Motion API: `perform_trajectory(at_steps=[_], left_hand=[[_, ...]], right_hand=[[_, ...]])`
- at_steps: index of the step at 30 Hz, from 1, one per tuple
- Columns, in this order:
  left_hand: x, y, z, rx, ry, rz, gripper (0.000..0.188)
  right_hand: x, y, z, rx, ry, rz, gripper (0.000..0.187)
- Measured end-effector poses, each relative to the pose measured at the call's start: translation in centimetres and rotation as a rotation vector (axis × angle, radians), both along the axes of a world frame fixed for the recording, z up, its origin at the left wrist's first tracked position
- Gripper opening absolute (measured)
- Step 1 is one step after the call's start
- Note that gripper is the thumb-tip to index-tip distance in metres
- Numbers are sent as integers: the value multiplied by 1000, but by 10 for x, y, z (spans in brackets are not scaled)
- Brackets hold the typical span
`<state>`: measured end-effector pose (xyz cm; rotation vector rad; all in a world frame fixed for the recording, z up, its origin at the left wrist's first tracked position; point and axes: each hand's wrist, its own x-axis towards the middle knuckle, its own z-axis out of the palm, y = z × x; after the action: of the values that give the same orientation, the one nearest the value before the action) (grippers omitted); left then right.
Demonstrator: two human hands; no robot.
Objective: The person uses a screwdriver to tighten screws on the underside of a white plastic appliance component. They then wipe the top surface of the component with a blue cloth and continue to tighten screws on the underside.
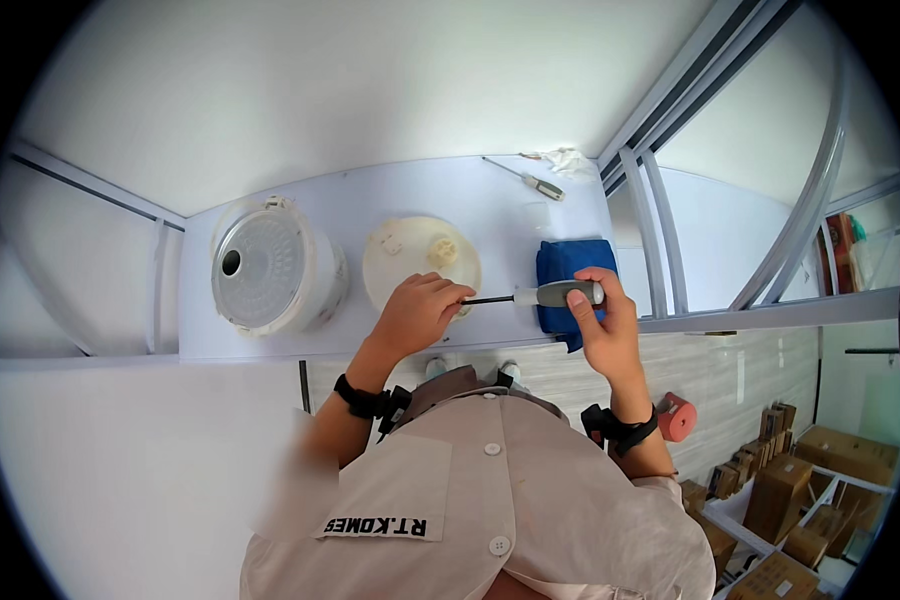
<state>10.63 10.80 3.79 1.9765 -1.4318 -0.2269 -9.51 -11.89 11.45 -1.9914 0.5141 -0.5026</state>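
Note:
A screwdriver [550,294] with a grey handle and dark shaft lies level between my hands, over the near edge of the table. My right hand [610,330] grips its handle. At the tip end, the fingers of my left hand [418,312] are pinched together around the shaft; the tip itself is hidden. Just beyond my left hand is a cream round disc [390,265], with a yellowish raised knob [442,252] on it. A blue cloth bundle [573,258] lies partly under the screwdriver handle and beside my right hand.
A white round pot-like appliance [325,285] with a perforated metal plate stands at the table's left. Another screwdriver [543,187] and crumpled white plastic [568,162] lie far right. A metal frame [760,312] borders the right side. Cardboard boxes [778,495] and a red roll [677,417] sit lower right.

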Motion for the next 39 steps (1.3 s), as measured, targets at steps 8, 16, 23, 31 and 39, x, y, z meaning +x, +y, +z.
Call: perform_trajectory(at_steps=[8,16,23,31,39], left_hand=[[-3,18,-4,268,3,31,87],[0,21,-23,291,-38,40,90],[1,18,-25,344,-46,29,82],[4,18,-32,335,-113,-2,72],[8,19,-32,323,-59,11,77]], right_hand=[[26,20,-21,-158,44,51,27],[40,34,-19,-247,0,81,28],[43,35,-18,-285,54,66,28],[49,40,-14,-397,7,75,32],[59,49,2,-550,60,109,36]])
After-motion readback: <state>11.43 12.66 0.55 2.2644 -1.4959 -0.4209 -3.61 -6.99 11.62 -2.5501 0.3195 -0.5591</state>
